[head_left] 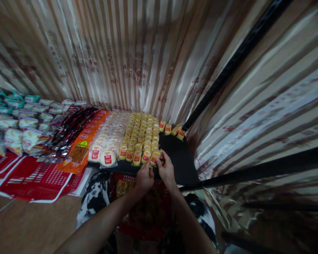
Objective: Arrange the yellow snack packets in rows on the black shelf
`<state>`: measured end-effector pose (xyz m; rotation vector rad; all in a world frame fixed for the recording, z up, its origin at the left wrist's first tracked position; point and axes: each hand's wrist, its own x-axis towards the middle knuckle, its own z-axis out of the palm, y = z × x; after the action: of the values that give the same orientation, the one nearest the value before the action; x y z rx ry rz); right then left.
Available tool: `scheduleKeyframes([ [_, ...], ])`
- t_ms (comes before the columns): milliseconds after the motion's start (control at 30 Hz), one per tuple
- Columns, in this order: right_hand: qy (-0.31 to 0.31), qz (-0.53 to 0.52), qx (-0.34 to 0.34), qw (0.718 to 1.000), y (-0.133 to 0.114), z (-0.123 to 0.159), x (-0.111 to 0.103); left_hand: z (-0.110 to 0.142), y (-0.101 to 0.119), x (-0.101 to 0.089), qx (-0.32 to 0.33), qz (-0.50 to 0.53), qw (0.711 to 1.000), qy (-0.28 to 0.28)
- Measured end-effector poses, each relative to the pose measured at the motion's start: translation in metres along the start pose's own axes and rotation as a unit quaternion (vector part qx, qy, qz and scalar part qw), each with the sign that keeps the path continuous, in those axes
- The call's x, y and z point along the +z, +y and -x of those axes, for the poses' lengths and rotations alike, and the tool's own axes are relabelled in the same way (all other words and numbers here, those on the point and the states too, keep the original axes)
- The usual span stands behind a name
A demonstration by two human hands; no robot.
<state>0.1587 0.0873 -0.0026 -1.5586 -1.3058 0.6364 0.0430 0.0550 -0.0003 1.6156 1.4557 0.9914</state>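
At the front right end of the rows, a small yellow snack packet (155, 156) with a red-and-white label lies between my hands. My right hand (166, 169) pinches its right side. The closed fingers of my left hand (145, 175) are at its lower left corner. Rows of matching yellow packets (138, 141) stand on the black tabletop (177, 155). To their left are rows of round white packaged snacks (108, 158). Below my forearms, a red basket (128, 177) holds more yellow packets, partly in shadow.
Several yellow packets (168, 128) line the back right edge. An orange pack of sticks (79, 154), dark shiny packets (71, 127) and white bags (29, 123) extend left. Another red basket (39, 180) sits below them. Black poles (228, 67) and a striped curtain (137, 53) bound the right and back.
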Motion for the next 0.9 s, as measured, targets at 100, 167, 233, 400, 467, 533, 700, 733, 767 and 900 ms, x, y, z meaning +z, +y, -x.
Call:
scheduleKeyframes([
  [100, 0.002, 0.003, 0.003, 1.000, 0.001, 0.003, 0.003, 0.001, -0.002, 0.001, -0.009, 0.015, 1.000, 0.004],
  [167, 0.000, 0.008, 0.001, 1.000, 0.001, 0.005, 0.004, 0.002, -0.003, 0.002, -0.014, 0.024, 1.000, -0.002],
  [233, 0.002, 0.019, -0.002, 1.000, 0.001, 0.007, 0.005, 0.002, -0.004, 0.002, -0.010, 0.032, 0.999, -0.001],
  [400, 0.015, 0.046, -0.020, 0.999, -0.001, 0.012, 0.009, 0.000, -0.008, 0.001, 0.024, 0.028, 0.999, 0.033],
  [467, 0.020, 0.047, -0.021, 0.998, -0.001, 0.013, 0.010, -0.002, -0.008, -0.001, 0.039, 0.024, 0.998, 0.039],
  [533, 0.025, 0.053, -0.022, 0.998, -0.001, 0.013, 0.011, -0.003, -0.008, -0.003, 0.056, 0.015, 0.997, 0.040],
  [700, 0.032, 0.071, -0.049, 0.996, 0.000, 0.010, 0.011, -0.007, -0.008, -0.005, 0.070, -0.010, 0.997, 0.036],
  [733, 0.033, 0.069, -0.059, 0.995, 0.001, 0.010, 0.012, -0.007, -0.008, -0.004, 0.069, -0.012, 0.997, 0.035],
  [767, 0.033, 0.067, -0.070, 0.995, 0.002, 0.009, 0.012, -0.007, -0.009, -0.004, 0.067, -0.014, 0.997, 0.035],
  [900, 0.029, 0.061, -0.085, 0.994, 0.005, 0.009, 0.014, -0.007, -0.012, -0.001, 0.066, -0.030, 0.997, 0.035],
])
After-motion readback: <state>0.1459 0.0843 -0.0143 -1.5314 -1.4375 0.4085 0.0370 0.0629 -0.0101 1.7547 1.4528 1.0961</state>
